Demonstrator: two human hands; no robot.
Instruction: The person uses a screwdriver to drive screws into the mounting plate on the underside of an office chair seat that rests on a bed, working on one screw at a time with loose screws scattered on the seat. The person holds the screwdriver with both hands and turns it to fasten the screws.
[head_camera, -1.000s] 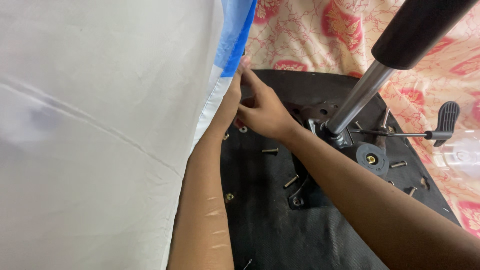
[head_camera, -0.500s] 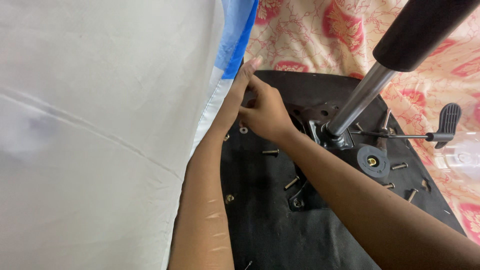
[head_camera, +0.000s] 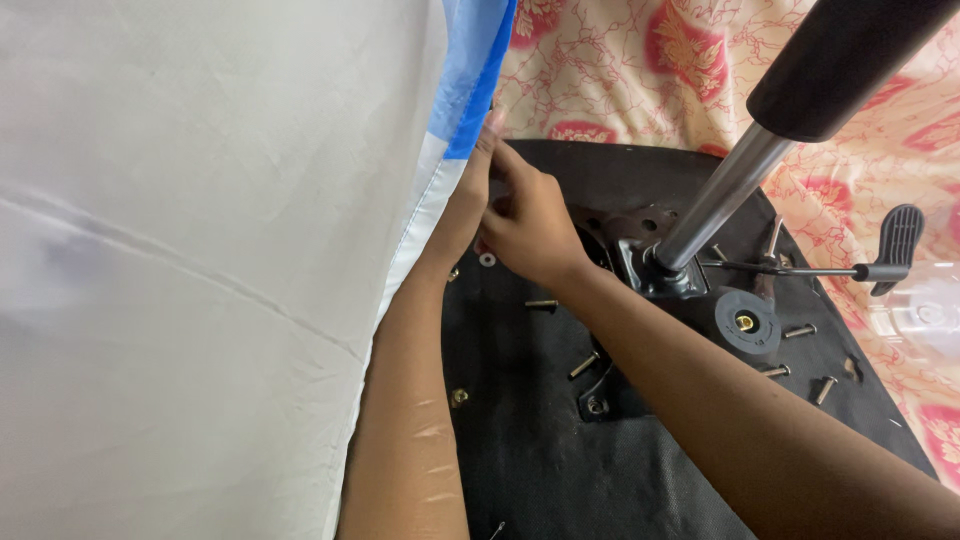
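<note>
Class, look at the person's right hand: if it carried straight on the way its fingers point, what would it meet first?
The right hand points up and left, toward the blue and white cloth at the seat base's edge. It would probably meet that cloth first, right beside the left hand; depth is hard to judge.

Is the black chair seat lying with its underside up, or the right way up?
Underside up: the black chair seat shows its metal mounting plate, and the gas cylinder points upward.

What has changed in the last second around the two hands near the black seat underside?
Very little. The right hand and left hand stay pressed together at the edge of the black fabric seat underside, beside the white and blue cloth. The loose bolts and chrome gas cylinder have not moved.
</note>
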